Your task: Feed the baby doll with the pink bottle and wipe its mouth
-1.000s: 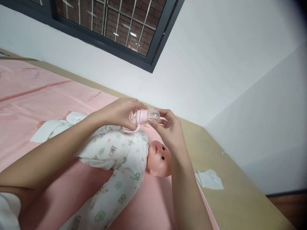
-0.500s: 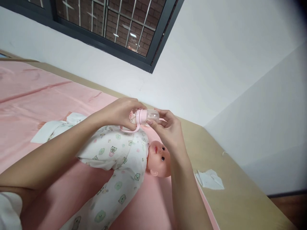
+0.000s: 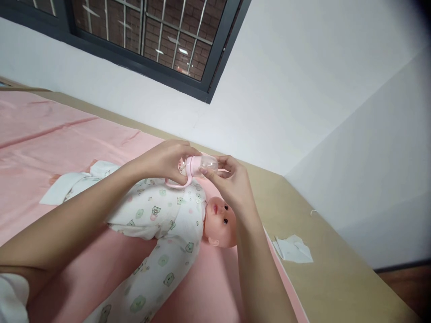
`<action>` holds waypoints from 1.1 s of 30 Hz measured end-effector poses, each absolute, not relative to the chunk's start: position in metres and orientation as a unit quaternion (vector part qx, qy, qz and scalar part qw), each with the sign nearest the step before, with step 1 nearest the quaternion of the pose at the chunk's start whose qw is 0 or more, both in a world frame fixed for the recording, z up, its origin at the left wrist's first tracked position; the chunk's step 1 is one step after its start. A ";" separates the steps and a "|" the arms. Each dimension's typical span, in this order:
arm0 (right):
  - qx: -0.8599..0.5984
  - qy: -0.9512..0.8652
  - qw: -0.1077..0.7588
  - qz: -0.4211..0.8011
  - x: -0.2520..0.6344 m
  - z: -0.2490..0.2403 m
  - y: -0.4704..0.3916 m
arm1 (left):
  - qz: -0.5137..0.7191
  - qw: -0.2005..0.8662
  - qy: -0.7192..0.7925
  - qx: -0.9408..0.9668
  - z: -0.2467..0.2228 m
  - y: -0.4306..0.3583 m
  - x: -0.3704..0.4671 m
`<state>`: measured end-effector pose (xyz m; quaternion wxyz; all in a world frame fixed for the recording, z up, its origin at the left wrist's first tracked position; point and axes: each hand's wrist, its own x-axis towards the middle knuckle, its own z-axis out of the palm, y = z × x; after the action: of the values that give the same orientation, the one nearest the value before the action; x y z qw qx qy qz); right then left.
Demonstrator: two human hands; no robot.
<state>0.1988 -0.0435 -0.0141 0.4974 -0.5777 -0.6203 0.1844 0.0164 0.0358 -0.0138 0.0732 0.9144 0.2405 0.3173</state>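
Note:
A baby bottle point(image 3: 193, 166) with a pink collar and handle lies sideways in the air above the doll's chest. Its body is gripped by my left hand point(image 3: 169, 160), thumb below and fingers over the top. At the other end, the clear cap point(image 3: 209, 163) sits over the nipple, and my right hand point(image 3: 232, 177) pinches it between thumb and fingers. Beneath my hands a baby doll point(image 3: 219, 224) lies on its back, dressed in white clothes point(image 3: 161, 206) printed with green bears. My right forearm hides part of its head.
Pink sheet point(image 3: 50, 130) covers much of the wooden surface point(image 3: 336, 269). A white tissue point(image 3: 293, 249) lies to the right of the doll. Behind are a white wall point(image 3: 286, 80) and a dark-framed window point(image 3: 141, 56) with bars.
The view has shifted slightly, so everything sits a little further left. Both hands keep the same hold on the bottle and its cap.

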 end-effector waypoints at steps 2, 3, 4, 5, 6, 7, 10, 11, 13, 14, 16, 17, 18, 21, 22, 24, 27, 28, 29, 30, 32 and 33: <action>-0.576 -0.624 0.495 0.185 0.201 -0.016 -0.042 | 0.314 0.080 0.234 0.917 -0.015 0.037 0.017; -0.575 -0.627 0.491 0.187 0.203 -0.016 -0.041 | 0.313 0.085 0.228 0.918 -0.016 0.037 0.017; -0.572 -0.631 0.488 0.190 0.205 -0.017 -0.040 | 0.316 0.090 0.222 0.918 -0.017 0.038 0.018; -0.568 -0.635 0.487 0.193 0.208 -0.017 -0.039 | 0.322 0.093 0.216 0.917 -0.018 0.039 0.020; -0.562 -0.639 0.488 0.194 0.211 -0.017 -0.038 | 0.329 0.093 0.213 0.915 -0.020 0.040 0.021; -0.554 -0.641 0.494 0.194 0.214 -0.016 -0.037 | 0.336 0.091 0.213 0.913 -0.021 0.041 0.023; -0.538 -0.634 0.526 0.179 0.224 -0.012 -0.034 | 0.348 0.086 0.219 0.908 -0.025 0.042 0.026; -0.540 -0.627 0.536 0.166 0.229 -0.011 -0.034 | 0.346 0.089 0.218 0.908 -0.026 0.042 0.026; -0.553 -0.609 0.555 0.127 0.240 -0.008 -0.032 | 0.345 0.101 0.214 0.908 -0.026 0.042 0.024; -0.564 -0.596 0.562 0.103 0.248 -0.008 -0.030 | 0.343 0.108 0.214 0.908 -0.026 0.042 0.023; -0.588 -0.566 0.576 0.051 0.266 -0.011 -0.025 | 0.337 0.119 0.214 0.909 -0.024 0.040 0.020; -0.600 -0.550 0.580 0.025 0.277 -0.015 -0.022 | 0.329 0.125 0.212 0.912 -0.023 0.038 0.019; -0.611 -0.535 0.583 0.000 0.289 -0.020 -0.017 | 0.317 0.130 0.207 0.916 -0.021 0.036 0.018; -0.650 -0.508 0.562 -0.055 0.325 -0.042 -0.003 | 0.254 0.139 0.181 0.940 -0.014 0.024 0.018; -0.665 -0.502 0.549 -0.070 0.336 -0.051 0.002 | 0.228 0.142 0.168 0.948 -0.011 0.019 0.018; -0.686 -0.493 0.529 -0.088 0.355 -0.068 0.010 | 0.178 0.155 0.128 0.963 -0.003 0.006 0.017; -0.706 -0.468 0.523 -0.097 0.372 -0.088 0.018 | 0.112 0.192 0.051 0.974 0.010 -0.019 0.012; -0.712 -0.461 0.520 -0.095 0.375 -0.092 0.019 | 0.097 0.203 0.023 0.974 0.012 -0.028 0.010; -0.719 -0.457 0.516 -0.091 0.378 -0.095 0.020 | 0.090 0.208 -0.006 0.974 0.014 -0.038 0.007; -0.725 -0.454 0.511 -0.089 0.379 -0.098 0.021 | 0.091 0.208 -0.034 0.973 0.013 -0.048 0.004; -0.730 -0.453 0.504 -0.089 0.381 -0.102 0.021 | 0.115 0.192 -0.056 0.973 0.006 -0.066 -0.003; -0.730 -0.455 0.502 -0.090 0.381 -0.103 0.022 | 0.145 0.184 -0.043 0.971 0.000 -0.074 -0.007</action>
<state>0.3809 0.0219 -0.1032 0.5020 -0.7302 -0.4545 -0.0902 -0.0070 -0.0741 -0.0001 0.1844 0.9711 -0.0435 0.1451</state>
